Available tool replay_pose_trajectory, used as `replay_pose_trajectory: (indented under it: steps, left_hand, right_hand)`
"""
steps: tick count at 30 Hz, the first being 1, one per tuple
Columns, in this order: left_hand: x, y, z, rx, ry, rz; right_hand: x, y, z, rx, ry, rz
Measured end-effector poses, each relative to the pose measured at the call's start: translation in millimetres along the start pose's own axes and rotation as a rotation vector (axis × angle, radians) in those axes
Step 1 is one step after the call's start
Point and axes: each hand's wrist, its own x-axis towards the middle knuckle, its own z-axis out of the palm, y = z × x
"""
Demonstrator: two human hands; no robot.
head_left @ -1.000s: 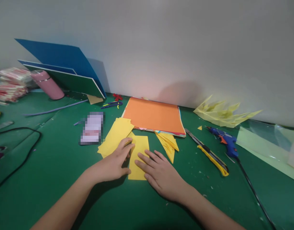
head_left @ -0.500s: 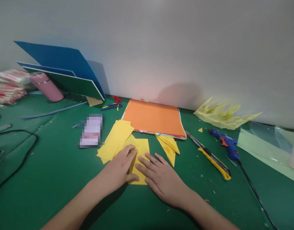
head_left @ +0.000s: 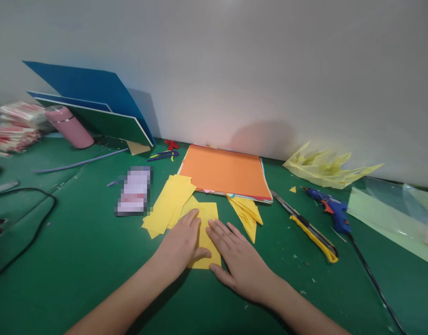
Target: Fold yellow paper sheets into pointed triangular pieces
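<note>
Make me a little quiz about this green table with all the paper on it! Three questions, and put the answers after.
1. True or false: the left hand and the right hand are both over the same yellow sheet.
2. The glue gun lies on which side of the cutter? A left; B right; C underneath.
3. Fill the gap: the paper stack has a top sheet coloured ____.
Key: 1 true; 2 B; 3 orange.

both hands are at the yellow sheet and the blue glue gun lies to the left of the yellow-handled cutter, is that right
Not quite: the head view shows the blue glue gun to the right of the yellow-handled cutter. The left hand and right hand are at the yellow sheet.
</note>
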Motion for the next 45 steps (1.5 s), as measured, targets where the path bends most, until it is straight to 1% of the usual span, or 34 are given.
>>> replay_pose_trajectory:
  steps: [5, 7, 9, 11, 12, 14, 16, 18, 20, 22, 25, 30, 32, 34, 36, 38, 41, 45]
  left_hand:
    - [1, 1, 1, 0.025, -0.024, 0.007]
    - [0, 1, 2, 0.037, -0.026, 0.009]
    - [0, 0, 3, 0.042, -0.033, 0.007]
    - [-1, 0, 3, 0.034, -0.045, -0.001]
    - [-1, 0, 2, 0.024, -0.045, -0.006]
    - [-1, 1, 0, 0.002, -0.037, -0.013]
    - [0, 3, -3, -0.015, -0.032, -0.032]
    - [1, 6, -7, -0.026, -0.046, -0.075]
    - [2, 10, -10, -0.043, -0.064, -0.130]
    - [2, 11, -12, -0.064, -0.070, -0.177]
    - [1, 11, -12, -0.114, -0.048, -0.205]
    - [1, 8, -9, -0.264, 0.001, -0.265]
    - [3, 7, -9, -0.363, 0.039, -0.280]
    - [5, 5, -8, -0.458, 0.105, -0.289]
    - [8, 3, -8, -0.549, 0.191, -0.299]
    - [10, 3, -8, -0.659, 0.246, -0.307]
    - [10, 6, -7, -0.788, 0.245, -0.290]
    - [8, 12, -4, -0.807, 0.189, -0.226]
  right_hand:
    - [-1, 3, -6, 0.054, -0.037, -0.006]
    - [0, 6, -9, 0.099, -0.023, -0.003]
    - [4, 11, -11, 0.146, 0.061, 0.044]
    - [12, 16, -11, 0.163, 0.222, 0.161]
    - [17, 18, -11, 0.170, 0.281, 0.210]
    - [29, 20, -10, 0.212, 0.336, 0.261]
    - [39, 22, -8, 0.333, 0.378, 0.303]
    - [46, 22, -7, 0.556, 0.422, 0.358]
    - [49, 22, -6, 0.736, 0.429, 0.406]
    - [49, 23, -7, 0.834, 0.387, 0.426]
    - [47, 23, -9, 0.868, 0.329, 0.423]
    - [44, 25, -7, 0.929, 0.400, 0.371]
    - [43, 27, -5, 0.970, 0.421, 0.340]
    - [42, 29, -5, 1.013, 0.423, 0.308]
    - [40, 30, -6, 1.045, 0.392, 0.276]
    - [40, 29, -8, 1.091, 0.355, 0.250]
    - [39, 27, -9, 1.165, 0.364, 0.269]
    - [39, 26, -9, 1.115, 0.454, 0.375]
